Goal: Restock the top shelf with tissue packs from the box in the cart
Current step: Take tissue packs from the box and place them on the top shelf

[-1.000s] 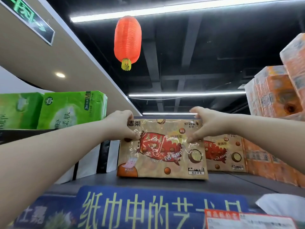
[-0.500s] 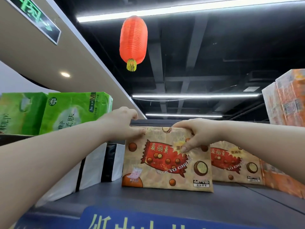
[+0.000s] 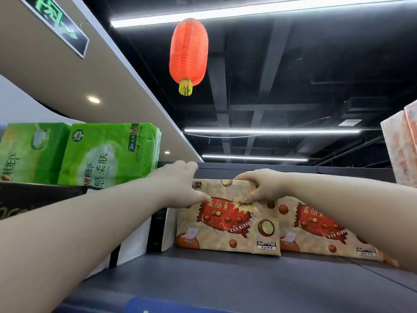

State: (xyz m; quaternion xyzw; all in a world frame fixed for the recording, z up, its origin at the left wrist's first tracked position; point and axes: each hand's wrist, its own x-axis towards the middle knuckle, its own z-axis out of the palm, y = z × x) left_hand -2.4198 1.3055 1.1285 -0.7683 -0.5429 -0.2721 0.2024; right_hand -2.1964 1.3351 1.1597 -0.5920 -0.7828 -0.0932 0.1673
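Orange packs [image 3: 404,150] at 3 o'clock are chopped off by the frame edge, and both hands hide the tissue pack's [image 3: 228,222] top corners. Since half a second ago it's slid further back on the top shelf [image 3: 225,279], now snug against its twin [image 3: 316,224] at its 3 o'clock. Left hand [image 3: 180,184] and right hand [image 3: 259,186] each pinch its top edge, thumbs on the front.

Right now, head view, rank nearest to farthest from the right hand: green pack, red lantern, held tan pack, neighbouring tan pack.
1. Held tan pack: gripped by right hand.
2. Neighbouring tan pack: just right.
3. Green pack: left.
4. Red lantern: overhead.
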